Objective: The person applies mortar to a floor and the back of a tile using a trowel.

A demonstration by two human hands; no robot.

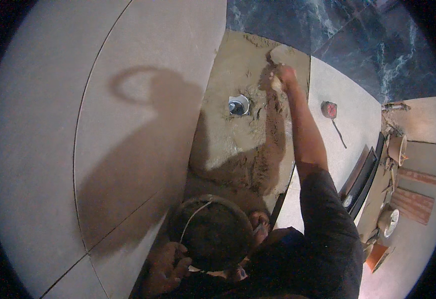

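My right arm reaches far forward over a strip of wet grey mortar (223,144). At its far end my right hand (284,77) is closed round the pale handle of a trowel (281,54), whose light, rounded blade rests on the mortar. A white drain pipe (238,105) stands open in the mortar, left of that hand. Close to my body is a round dark bucket (213,234) with grey contents in shadow. My left hand (165,269) is at its near left rim, fingers curled on the thin wire bail.
Large pale tiles (138,45) border the mortar on the left; dark marbled tiles (347,30) lie beyond. A red and black tape measure (330,109) lies on the right slab. Further right are black trim pieces (362,174) and several buckets (388,223). My foot (259,221) is beside the bucket.
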